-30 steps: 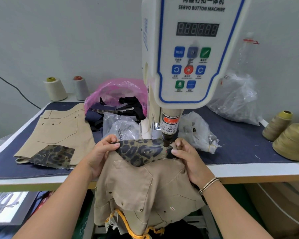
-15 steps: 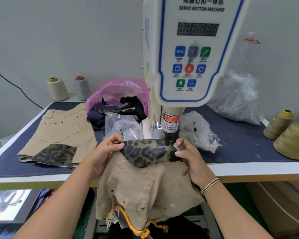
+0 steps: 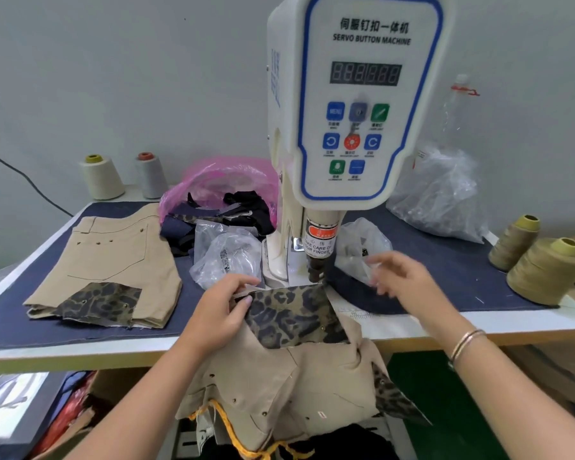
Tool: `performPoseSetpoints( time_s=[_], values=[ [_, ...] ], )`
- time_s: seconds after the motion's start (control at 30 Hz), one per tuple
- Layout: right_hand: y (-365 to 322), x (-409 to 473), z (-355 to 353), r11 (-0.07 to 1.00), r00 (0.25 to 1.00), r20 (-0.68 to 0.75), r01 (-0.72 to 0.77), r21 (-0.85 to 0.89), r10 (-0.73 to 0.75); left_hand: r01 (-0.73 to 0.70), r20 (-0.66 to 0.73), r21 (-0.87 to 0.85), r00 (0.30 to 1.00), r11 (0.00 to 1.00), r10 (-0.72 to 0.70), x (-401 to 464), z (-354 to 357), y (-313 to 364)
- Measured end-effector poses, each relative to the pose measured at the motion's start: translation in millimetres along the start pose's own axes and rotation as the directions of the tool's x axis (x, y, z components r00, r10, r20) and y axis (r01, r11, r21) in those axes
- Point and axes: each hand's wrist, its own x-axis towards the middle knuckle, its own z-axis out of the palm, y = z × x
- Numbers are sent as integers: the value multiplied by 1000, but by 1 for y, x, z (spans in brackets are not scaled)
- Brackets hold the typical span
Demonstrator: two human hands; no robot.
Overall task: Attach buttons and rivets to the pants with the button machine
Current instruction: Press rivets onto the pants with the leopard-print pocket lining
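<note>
Risk: beige cotton pants with leopard-print flap (image 3: 289, 318) sit under white servo button machine (image 3: 352, 104) at desk edge; left hand (image 3: 219, 313) pinches flap; right hand (image 3: 402, 280) open, blurred, beside punch, so flap may slip and the rivet land off-mark.

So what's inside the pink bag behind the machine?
The pink bag lies open on the table, and dark scraps of cloth spill out, black and navy, one leopard-spotted. Whatever lies deeper inside is hidden by the scraps and the button machine.
</note>
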Motion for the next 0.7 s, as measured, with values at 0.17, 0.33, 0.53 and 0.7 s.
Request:
performPoseSetpoints(
  time_s=[0.17, 0.33, 0.53, 0.7],
  values=[
    [-18, 56, 1, 719, 996, -66, -88, -689, 58, 7, -21, 73, 1000, 997, -6, -2, 2, 2],
    [-30, 79, 26, 327, 960, -6, -101, -939, 279, 62, 2, 135, 998, 989, -63, -5, 4, 0],
    [-28, 86, 37, 221, 942, -68, -147, -964, 329, 102, -5, 44, 995, 994, -102, -3, 4, -2],
    [-17, 79, 39, 219, 995, -14, -34, -975, 94, 88, -5, 40, 996, 995, -88, -3, 2, 0]
  ],
)
